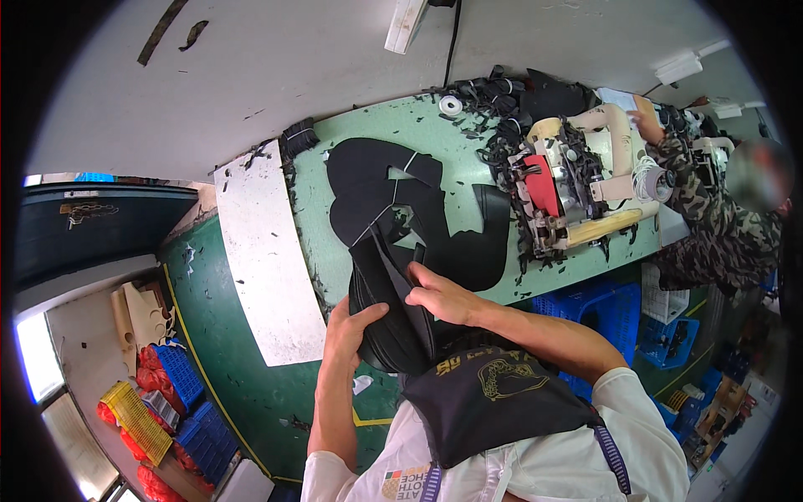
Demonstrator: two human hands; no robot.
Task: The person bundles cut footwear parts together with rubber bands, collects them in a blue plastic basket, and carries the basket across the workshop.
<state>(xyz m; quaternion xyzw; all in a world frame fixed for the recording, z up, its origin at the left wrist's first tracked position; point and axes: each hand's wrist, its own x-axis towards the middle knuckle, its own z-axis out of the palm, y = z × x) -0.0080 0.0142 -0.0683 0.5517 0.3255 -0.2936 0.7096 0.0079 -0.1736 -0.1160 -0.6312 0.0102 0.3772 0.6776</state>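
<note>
Close in front of me is a thick stack of black, curved flat pieces (381,322), tilted and fanned apart along one side. My left hand (345,333) grips its left edge, thumb across the front. On the other side my right hand (441,296) holds the edge of the opened pieces between thumb and fingers; the fingertips are partly hidden. A thin pale tie (374,224) lies across the stack's upper end. Beyond it, on the green tabletop (360,127), rests another tied bundle of black pieces (368,165). Loose black curved pieces (481,255) lie to the right.
A light-coloured machine (619,138) with a red part stands on the table's right, scraps around it. Past it a co-worker in a camouflage sleeve (677,159) reaches in. A white board (259,259) lies left. Blue crates (594,314) sit under the table; more crates (138,422) stand lower left.
</note>
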